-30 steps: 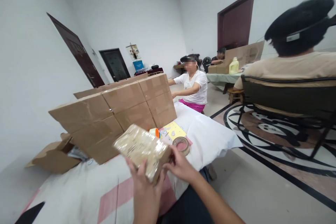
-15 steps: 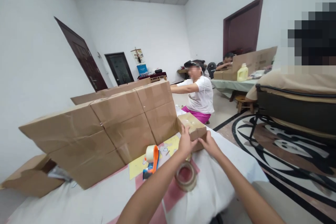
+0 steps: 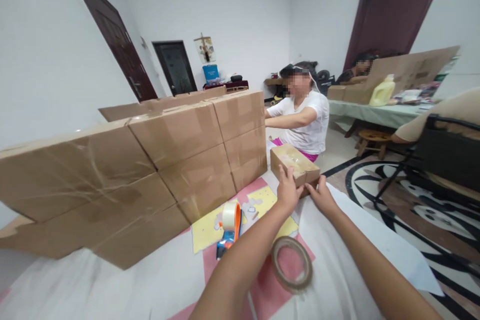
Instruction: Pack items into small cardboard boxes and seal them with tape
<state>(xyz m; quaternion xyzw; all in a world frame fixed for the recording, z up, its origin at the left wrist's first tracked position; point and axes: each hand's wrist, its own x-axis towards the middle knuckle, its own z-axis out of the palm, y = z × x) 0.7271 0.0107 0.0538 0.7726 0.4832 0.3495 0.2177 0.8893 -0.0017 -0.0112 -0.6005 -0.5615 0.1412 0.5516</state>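
Note:
A small taped cardboard box (image 3: 290, 157) stands on the cloth-covered table (image 3: 157, 280), past the end of a stack of cartons. My left hand (image 3: 288, 191) grips its near left side, with fingers up on the front corner. Low on the near right side, my right hand (image 3: 323, 196) holds the same box, its thumb close to the left one. Below my left wrist lies a roll of tape (image 3: 308, 272). Left of my left forearm is an orange and blue tape dispenser (image 3: 237, 220) carrying a pale roll. The box's underside is hidden.
Stacked taped cartons (image 3: 193, 160) form a wall along the left of the table. Behind the small box, a person in a white shirt (image 3: 315, 120) reaches toward the stack's far side. At right are a black chair (image 3: 446, 150), a wooden stool (image 3: 371, 137) and another table with a yellow jug (image 3: 382, 91).
My view has tilted down and come closer, so the cartons look larger. Both hands stay on the small box, which now appears farther right and higher in the view.

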